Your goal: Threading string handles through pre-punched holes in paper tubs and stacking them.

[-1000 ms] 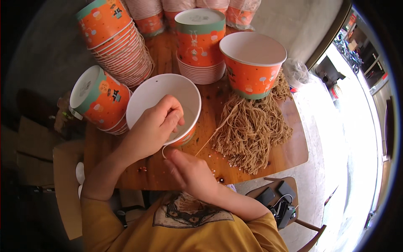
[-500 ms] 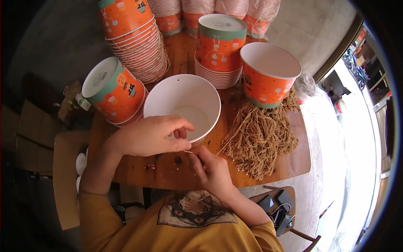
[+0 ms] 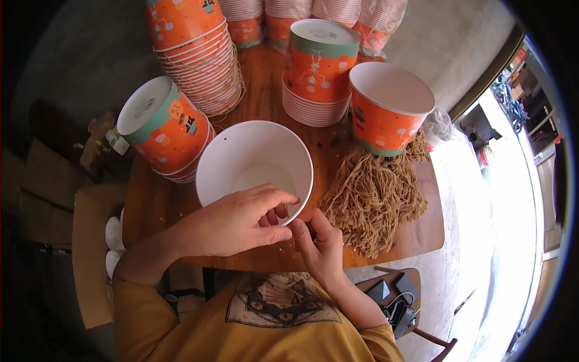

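A white-lined paper bucket (image 3: pixel 244 154) stands open side up at the table's near middle, with a small hole near its far rim. My left hand (image 3: pixel 238 220) reaches over the near rim, its curled fingers inside and its thumb outside, closed on the bucket's edge. Against the outside of the near right rim, my right hand (image 3: pixel 322 244) is closed in a pinch beside the left thumb. What sits between its fingertips is hidden. To the right, a heap of tan strings (image 3: pixel 374 202) lies under an upright orange bucket (image 3: pixel 389 111).
Upside-down orange buckets (image 3: pixel 163 130) lean at left, in front of a tall stack (image 3: pixel 202 66). Another upturned stack (image 3: pixel 319 69) stands behind, with plastic-wrapped stacks (image 3: pixel 289 18) at the back. A cardboard box (image 3: pixel 93 259) is at lower left; a stool with devices (image 3: pixel 395 295) at lower right.
The bucket has turned and shifted slightly toward me and left, its hole moving left. Both hands moved right along the rim. The thin pale strand seen between them no longer shows.
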Action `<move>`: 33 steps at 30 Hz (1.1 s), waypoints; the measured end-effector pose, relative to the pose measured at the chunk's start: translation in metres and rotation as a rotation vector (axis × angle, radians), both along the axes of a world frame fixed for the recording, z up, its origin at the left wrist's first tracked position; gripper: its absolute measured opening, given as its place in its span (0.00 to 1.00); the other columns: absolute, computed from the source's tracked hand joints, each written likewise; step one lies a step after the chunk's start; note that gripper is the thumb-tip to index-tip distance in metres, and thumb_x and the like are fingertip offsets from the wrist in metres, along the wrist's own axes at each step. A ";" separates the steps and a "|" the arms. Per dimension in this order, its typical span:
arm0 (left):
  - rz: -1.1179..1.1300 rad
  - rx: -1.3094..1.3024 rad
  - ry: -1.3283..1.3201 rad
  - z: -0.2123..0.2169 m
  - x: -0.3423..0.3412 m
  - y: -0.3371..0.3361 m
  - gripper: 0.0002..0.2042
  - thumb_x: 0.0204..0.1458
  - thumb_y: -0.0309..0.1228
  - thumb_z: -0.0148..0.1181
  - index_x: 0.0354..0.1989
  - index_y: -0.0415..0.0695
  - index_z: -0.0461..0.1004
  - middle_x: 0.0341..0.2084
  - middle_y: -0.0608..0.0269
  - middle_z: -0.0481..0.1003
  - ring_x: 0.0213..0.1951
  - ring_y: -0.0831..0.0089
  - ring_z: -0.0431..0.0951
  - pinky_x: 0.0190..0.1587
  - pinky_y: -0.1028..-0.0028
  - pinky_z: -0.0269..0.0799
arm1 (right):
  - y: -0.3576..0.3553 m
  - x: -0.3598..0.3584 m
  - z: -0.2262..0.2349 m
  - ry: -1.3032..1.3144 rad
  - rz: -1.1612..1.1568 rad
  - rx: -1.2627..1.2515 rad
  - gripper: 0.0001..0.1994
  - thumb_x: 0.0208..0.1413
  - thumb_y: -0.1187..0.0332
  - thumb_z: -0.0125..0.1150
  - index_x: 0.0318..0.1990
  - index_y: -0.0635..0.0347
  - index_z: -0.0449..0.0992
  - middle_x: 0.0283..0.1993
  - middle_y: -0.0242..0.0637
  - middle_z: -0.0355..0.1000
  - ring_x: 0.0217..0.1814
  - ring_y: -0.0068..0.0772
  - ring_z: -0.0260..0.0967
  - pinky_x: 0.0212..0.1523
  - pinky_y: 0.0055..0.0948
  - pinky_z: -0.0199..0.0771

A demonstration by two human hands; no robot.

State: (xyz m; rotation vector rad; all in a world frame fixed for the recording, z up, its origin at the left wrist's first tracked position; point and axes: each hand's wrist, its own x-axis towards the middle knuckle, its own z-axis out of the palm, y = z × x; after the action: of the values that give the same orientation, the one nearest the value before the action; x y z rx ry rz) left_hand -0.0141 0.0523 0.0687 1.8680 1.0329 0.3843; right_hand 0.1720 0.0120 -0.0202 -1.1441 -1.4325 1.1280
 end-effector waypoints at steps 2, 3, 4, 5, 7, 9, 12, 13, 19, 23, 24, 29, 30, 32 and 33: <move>-0.003 0.037 -0.022 -0.004 -0.004 0.001 0.17 0.59 0.28 0.57 0.56 0.41 0.69 0.42 0.58 0.73 0.43 0.70 0.76 0.45 0.72 0.73 | -0.001 -0.001 0.000 -0.020 -0.017 0.007 0.04 0.61 0.71 0.59 0.38 0.62 0.74 0.23 0.37 0.72 0.24 0.20 0.70 0.28 0.23 0.71; -0.021 0.059 -0.029 -0.005 -0.006 0.002 0.16 0.60 0.27 0.55 0.56 0.41 0.69 0.43 0.58 0.73 0.44 0.69 0.76 0.46 0.72 0.72 | 0.000 -0.001 0.001 -0.038 -0.040 0.013 0.04 0.61 0.72 0.59 0.38 0.62 0.74 0.22 0.35 0.71 0.24 0.18 0.68 0.27 0.22 0.70; -0.039 0.081 -0.036 -0.006 -0.008 0.004 0.15 0.61 0.27 0.52 0.56 0.41 0.69 0.43 0.58 0.73 0.44 0.68 0.76 0.46 0.72 0.72 | -0.001 -0.003 0.007 0.030 -0.029 -0.040 0.04 0.62 0.71 0.58 0.37 0.62 0.73 0.20 0.32 0.69 0.23 0.14 0.64 0.26 0.21 0.67; -0.029 0.083 -0.040 -0.006 -0.009 0.005 0.15 0.61 0.27 0.52 0.56 0.41 0.69 0.43 0.58 0.73 0.44 0.68 0.76 0.46 0.72 0.72 | -0.001 -0.003 0.005 0.025 -0.018 -0.039 0.04 0.62 0.71 0.58 0.37 0.62 0.73 0.20 0.32 0.69 0.23 0.14 0.64 0.26 0.21 0.67; -0.056 0.037 0.012 -0.007 -0.007 0.009 0.15 0.61 0.27 0.50 0.56 0.40 0.69 0.44 0.58 0.73 0.46 0.68 0.76 0.48 0.72 0.70 | 0.001 -0.003 0.002 -0.042 -0.037 -0.014 0.05 0.63 0.71 0.57 0.36 0.62 0.73 0.20 0.30 0.67 0.22 0.14 0.61 0.25 0.20 0.66; -0.047 0.085 -0.044 -0.011 -0.003 0.010 0.12 0.60 0.26 0.51 0.51 0.40 0.71 0.40 0.58 0.75 0.42 0.67 0.77 0.44 0.71 0.71 | 0.001 -0.004 0.004 -0.028 -0.041 -0.016 0.05 0.63 0.71 0.58 0.36 0.62 0.72 0.19 0.29 0.66 0.22 0.13 0.59 0.24 0.20 0.64; -0.037 0.077 0.007 -0.010 0.001 0.012 0.07 0.59 0.26 0.52 0.43 0.40 0.71 0.34 0.57 0.75 0.37 0.62 0.78 0.40 0.68 0.72 | 0.001 -0.003 0.003 -0.047 -0.057 -0.046 0.05 0.62 0.70 0.58 0.37 0.62 0.73 0.19 0.32 0.67 0.21 0.17 0.61 0.24 0.22 0.65; -0.001 0.174 0.007 -0.014 0.001 0.011 0.05 0.59 0.26 0.52 0.40 0.41 0.70 0.32 0.56 0.75 0.35 0.60 0.77 0.38 0.66 0.72 | 0.001 -0.005 -0.001 -0.056 -0.036 -0.031 0.05 0.62 0.70 0.58 0.37 0.61 0.73 0.20 0.34 0.68 0.21 0.20 0.63 0.24 0.24 0.66; 0.130 0.419 -0.042 -0.025 0.002 0.010 0.02 0.55 0.22 0.54 0.34 0.41 0.68 0.27 0.54 0.74 0.30 0.53 0.76 0.31 0.63 0.71 | -0.034 -0.023 -0.009 0.159 0.407 -0.229 0.10 0.68 0.65 0.46 0.49 0.59 0.70 0.29 0.40 0.69 0.30 0.27 0.70 0.35 0.32 0.72; 0.145 0.419 -0.082 -0.022 0.006 0.009 0.03 0.55 0.23 0.54 0.35 0.40 0.67 0.27 0.51 0.74 0.31 0.49 0.77 0.31 0.59 0.71 | -0.041 -0.031 -0.011 0.257 0.565 -0.293 0.10 0.69 0.64 0.46 0.47 0.59 0.71 0.27 0.38 0.69 0.29 0.31 0.70 0.35 0.33 0.72; 0.154 0.371 -0.095 -0.021 0.006 0.010 0.03 0.56 0.23 0.54 0.35 0.40 0.68 0.27 0.51 0.75 0.31 0.52 0.77 0.32 0.62 0.72 | -0.036 -0.027 -0.008 0.092 0.573 -0.269 0.10 0.68 0.63 0.48 0.46 0.59 0.71 0.26 0.41 0.70 0.28 0.35 0.72 0.33 0.35 0.73; 0.164 0.184 -0.299 -0.025 -0.002 0.018 0.03 0.60 0.23 0.52 0.40 0.40 0.71 0.31 0.65 0.76 0.33 0.79 0.76 0.35 0.74 0.73 | -0.016 0.006 0.041 -0.514 0.280 0.065 0.07 0.61 0.67 0.58 0.38 0.62 0.74 0.26 0.45 0.72 0.31 0.49 0.74 0.32 0.39 0.73; 0.160 0.034 -0.358 -0.023 0.000 0.020 0.04 0.60 0.23 0.52 0.40 0.39 0.71 0.33 0.65 0.76 0.36 0.79 0.76 0.38 0.74 0.73 | -0.011 0.014 0.046 -0.568 0.224 0.119 0.06 0.61 0.69 0.58 0.38 0.62 0.74 0.26 0.44 0.71 0.29 0.48 0.73 0.31 0.37 0.71; 0.168 -0.119 -0.409 -0.020 0.001 0.023 0.04 0.60 0.24 0.52 0.40 0.39 0.72 0.34 0.64 0.77 0.38 0.78 0.76 0.42 0.74 0.72 | 0.002 0.021 0.057 -0.539 0.156 0.255 0.05 0.62 0.70 0.56 0.38 0.63 0.74 0.26 0.43 0.71 0.27 0.45 0.71 0.30 0.34 0.71; 0.155 -0.205 -0.435 -0.018 0.002 0.024 0.04 0.60 0.24 0.52 0.40 0.38 0.72 0.35 0.66 0.76 0.39 0.79 0.75 0.42 0.76 0.72 | 0.007 0.025 0.059 -0.499 0.145 0.301 0.04 0.62 0.72 0.55 0.37 0.63 0.73 0.28 0.43 0.70 0.27 0.44 0.71 0.30 0.33 0.70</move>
State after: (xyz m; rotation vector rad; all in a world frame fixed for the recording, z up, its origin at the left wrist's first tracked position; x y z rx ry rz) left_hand -0.0120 0.0761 0.0504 1.4407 0.8811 0.7136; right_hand 0.1967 0.0189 0.0393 -1.1630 -2.0187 0.7082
